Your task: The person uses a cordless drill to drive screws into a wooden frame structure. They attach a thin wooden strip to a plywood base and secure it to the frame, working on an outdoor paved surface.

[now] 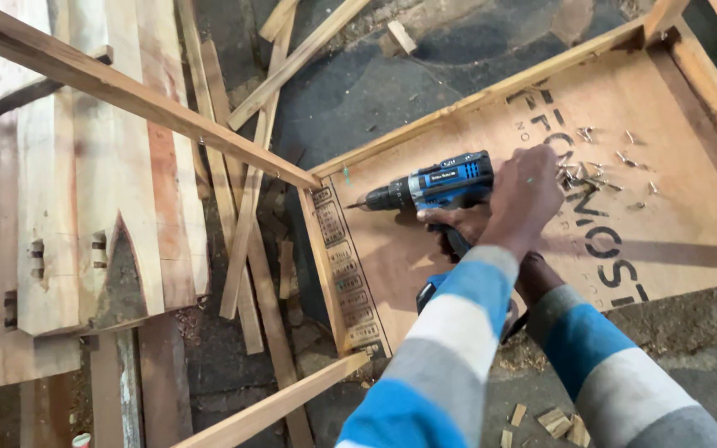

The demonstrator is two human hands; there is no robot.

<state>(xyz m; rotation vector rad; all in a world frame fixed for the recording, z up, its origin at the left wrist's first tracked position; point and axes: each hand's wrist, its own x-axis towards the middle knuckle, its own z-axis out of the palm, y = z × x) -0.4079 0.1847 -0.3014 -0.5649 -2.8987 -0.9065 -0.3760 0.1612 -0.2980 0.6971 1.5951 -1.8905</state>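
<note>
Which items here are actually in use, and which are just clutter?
In use: blue cordless drill, gripped by the left hand with the right hand below; framed plywood panel; loose screws on it.

Lying about: stacked planks, thin wood strips, small offcuts.

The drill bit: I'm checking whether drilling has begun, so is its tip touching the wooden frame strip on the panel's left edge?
Apart. The head view shows the drill bit ending over bare plywood, with a plain gap before the frame strip.
</note>
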